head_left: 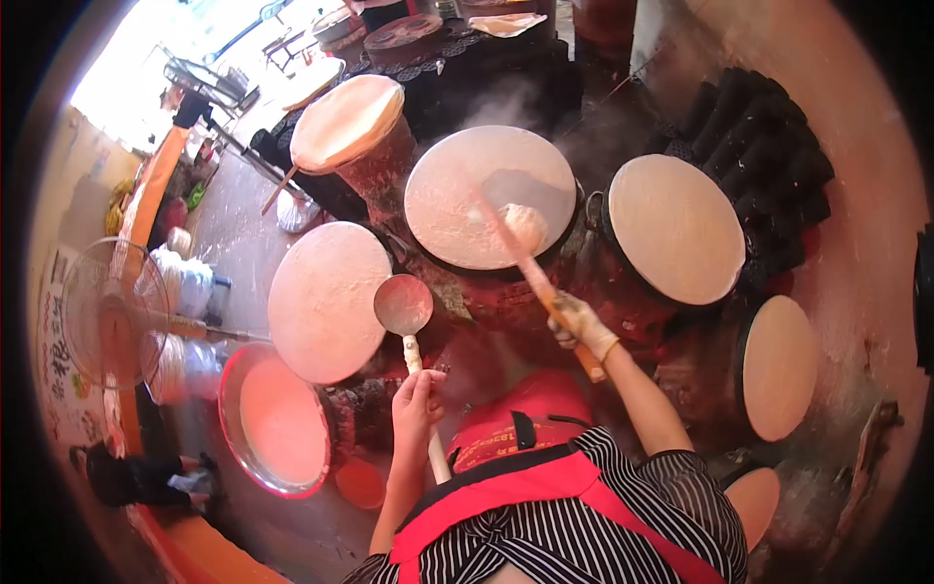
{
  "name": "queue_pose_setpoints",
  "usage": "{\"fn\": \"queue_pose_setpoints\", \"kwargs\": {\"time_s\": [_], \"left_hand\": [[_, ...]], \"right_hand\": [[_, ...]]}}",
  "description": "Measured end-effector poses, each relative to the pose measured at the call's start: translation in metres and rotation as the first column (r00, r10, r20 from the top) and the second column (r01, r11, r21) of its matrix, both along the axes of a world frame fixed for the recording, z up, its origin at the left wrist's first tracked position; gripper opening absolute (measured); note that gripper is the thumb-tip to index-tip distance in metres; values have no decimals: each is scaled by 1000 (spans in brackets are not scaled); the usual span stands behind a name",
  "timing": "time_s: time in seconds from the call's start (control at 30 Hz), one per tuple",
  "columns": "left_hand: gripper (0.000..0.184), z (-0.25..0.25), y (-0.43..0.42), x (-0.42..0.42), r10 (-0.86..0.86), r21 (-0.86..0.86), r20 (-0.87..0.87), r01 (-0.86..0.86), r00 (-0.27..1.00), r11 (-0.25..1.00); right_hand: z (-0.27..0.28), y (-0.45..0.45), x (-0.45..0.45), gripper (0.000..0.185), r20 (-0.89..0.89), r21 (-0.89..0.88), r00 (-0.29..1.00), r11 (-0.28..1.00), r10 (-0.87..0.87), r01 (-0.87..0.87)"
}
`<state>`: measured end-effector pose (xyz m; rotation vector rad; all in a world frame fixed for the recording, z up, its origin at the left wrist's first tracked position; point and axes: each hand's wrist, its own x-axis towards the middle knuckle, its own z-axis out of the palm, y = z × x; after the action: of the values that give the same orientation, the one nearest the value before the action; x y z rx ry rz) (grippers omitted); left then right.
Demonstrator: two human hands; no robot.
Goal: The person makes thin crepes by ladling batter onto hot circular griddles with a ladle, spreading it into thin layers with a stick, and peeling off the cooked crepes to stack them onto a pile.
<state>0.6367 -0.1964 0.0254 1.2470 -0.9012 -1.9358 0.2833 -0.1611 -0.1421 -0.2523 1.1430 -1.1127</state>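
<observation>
My right hand [581, 329], which appears gloved, is closed around the handle of a wooden paddle [543, 290]; the paddle's far part extends over the centre griddle [545, 190], ahead of both hands. A pale lump of batter [526, 227] sits on that griddle, beside the paddle; I cannot tell whether the two touch. My left hand [416, 401] grips the handle of a ladle [403, 304], held bowl-forward near the left griddle [326, 302]. The ladle's bowl shows a pale coating; I cannot determine its depth. A wide red-rimmed basin [233, 423], to the left of the left hand, contains pale liquid. Pale layers cover the left griddle and the right griddle [676, 229]; the centre griddle is partly coated, with a grey patch exposed and vapour above. Beyond the left griddle, I observe round flat sheets [348, 122] on a stand. A fan [112, 311] stands at far left; a wall [861, 243] bounds the right side.
</observation>
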Motion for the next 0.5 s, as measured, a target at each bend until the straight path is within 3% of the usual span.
{"fn": "queue_pose_setpoints", "kwargs": {"time_s": [0.07,0.2,0.33,0.4,0.47,0.5], "left_hand": [[24,-9,5,-10,17,14,-3,-17,1000,1000],[26,-6,16,-24,63,46,23,-64,998,997],[30,2,17,-25,67,53,21,-68,998,996],[32,9,14,-33,146,37,6,-146,989,989],[34,12,8,-37,219,34,-17,-219,975,975],[33,12,2,-35,211,73,-43,-207,977,976]], "right_hand": [[3,3,-46,28,57,-17,998,999,-31,32],[-2,-25,-107,28,-34,-83,999,996,15,-18],[17,-69,-127,25,-101,-61,990,993,-103,97],[32,-90,-109,24,-97,-110,955,957,-279,268],[47,-108,-64,25,-249,-98,897,931,-365,352],[52,-110,-41,29,-355,-119,884,953,-303,279]]}}
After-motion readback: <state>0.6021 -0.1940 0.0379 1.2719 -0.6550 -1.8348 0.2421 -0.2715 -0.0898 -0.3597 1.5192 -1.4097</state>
